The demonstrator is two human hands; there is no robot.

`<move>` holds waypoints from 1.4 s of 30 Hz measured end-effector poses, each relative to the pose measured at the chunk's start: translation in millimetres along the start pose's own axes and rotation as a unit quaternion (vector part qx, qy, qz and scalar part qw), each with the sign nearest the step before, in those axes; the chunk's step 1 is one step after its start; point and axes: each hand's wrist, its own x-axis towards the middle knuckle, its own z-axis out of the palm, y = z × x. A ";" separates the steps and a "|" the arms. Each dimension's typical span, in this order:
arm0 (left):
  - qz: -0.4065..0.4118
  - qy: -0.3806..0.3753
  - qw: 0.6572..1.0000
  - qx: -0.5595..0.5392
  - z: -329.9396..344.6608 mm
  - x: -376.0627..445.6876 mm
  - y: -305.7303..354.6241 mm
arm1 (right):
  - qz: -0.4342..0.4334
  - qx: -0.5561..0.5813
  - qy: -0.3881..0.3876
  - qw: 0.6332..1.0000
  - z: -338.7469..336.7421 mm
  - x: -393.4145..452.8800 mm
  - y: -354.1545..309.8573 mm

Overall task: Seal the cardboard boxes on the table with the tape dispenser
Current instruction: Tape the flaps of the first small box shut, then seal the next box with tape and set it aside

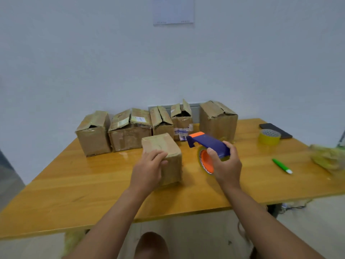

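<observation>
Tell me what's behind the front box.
Behind the front box, five boxes line the wall, flaps loose. Their contents and the table behind them are hidden.

Wall sheet (173,11): rows of print are showing on the pale paper, too blurred to read.
Shipping label (139,119): a white sticker is sitting on the flap of the second box (129,131) from the left; its print is not legible.
Blue-printed tape (182,131): blue characters are running across the front of the small open box (181,120), unreadable.
Legible text: none.
</observation>
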 end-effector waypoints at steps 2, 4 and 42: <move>0.032 -0.008 0.999 -0.020 9.9 0.1 25.1 | -0.011 -0.006 0.019 1.000 -18.4 4.4 -3.5; 0.056 -0.012 0.998 -0.032 22.6 2.8 48.8 | -0.017 -0.008 0.040 0.999 -40.0 9.7 -5.4; 0.198 -0.041 0.979 0.039 269.2 298.8 244.7 | -0.083 -0.034 0.236 0.968 -216.4 283.1 53.0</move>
